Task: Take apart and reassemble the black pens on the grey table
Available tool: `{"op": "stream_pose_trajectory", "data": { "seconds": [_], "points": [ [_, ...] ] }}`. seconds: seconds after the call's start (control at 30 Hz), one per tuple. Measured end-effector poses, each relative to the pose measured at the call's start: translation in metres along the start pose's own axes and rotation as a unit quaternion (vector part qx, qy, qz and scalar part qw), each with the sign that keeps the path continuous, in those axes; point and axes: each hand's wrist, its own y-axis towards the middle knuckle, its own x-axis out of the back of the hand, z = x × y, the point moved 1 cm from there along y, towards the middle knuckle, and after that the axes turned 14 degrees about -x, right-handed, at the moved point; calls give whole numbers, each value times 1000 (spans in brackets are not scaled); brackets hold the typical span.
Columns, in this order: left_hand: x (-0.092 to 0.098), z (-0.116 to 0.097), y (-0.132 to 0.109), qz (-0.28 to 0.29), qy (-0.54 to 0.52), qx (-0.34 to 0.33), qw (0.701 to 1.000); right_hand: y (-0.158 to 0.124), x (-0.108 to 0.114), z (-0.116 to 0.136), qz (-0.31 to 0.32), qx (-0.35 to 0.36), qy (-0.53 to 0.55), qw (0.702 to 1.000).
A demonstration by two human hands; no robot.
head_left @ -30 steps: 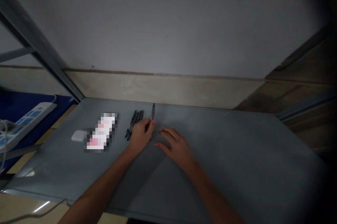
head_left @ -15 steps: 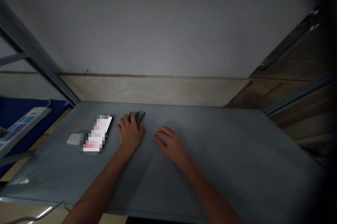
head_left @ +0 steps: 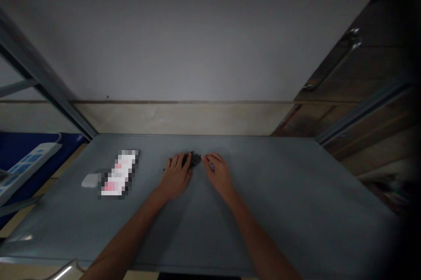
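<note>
A bunch of dark pens (head_left: 194, 159) lies on the grey table (head_left: 279, 192) near its far edge. My left hand (head_left: 177, 174) rests flat on the pens with its fingers stretched over them. My right hand (head_left: 217, 173) lies just right of the bunch, fingers forward and slightly curled, its fingertips close to the pens. A thin object shows under its fingers, too dim to name.
A phone with a blurred screen (head_left: 119, 174) and a small white case (head_left: 90, 180) lie left of my hands. A white power strip (head_left: 26, 161) sits on a blue surface at far left. A wall stands behind the table, a wooden door with a handle (head_left: 332, 65) at right.
My left hand set the single pen with the bunch and slid the bunch to the right. My right hand moved forward and left, up to the pens.
</note>
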Motion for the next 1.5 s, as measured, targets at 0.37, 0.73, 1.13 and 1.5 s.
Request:
{"op": "stream_pose_trajectory", "data": {
  "seconds": [0.37, 0.73, 1.13, 1.5],
  "points": [
    [9, -8, 12, 45, -38, -141, 988, 14, -14, -34, 14, -253, 375, 892],
    [-2, 20, -1, -240, -359, 241, 869, 8, -19, -25, 65, -241, 376, 892],
    [-11, 17, 11, -255, -576, 286, 722, 6, -22, -22, 68, -264, 394, 878],
    [-1, 27, 10, -229, -438, 199, 846, 6, -20, -30, 46, -237, 349, 906]
  ]
}}
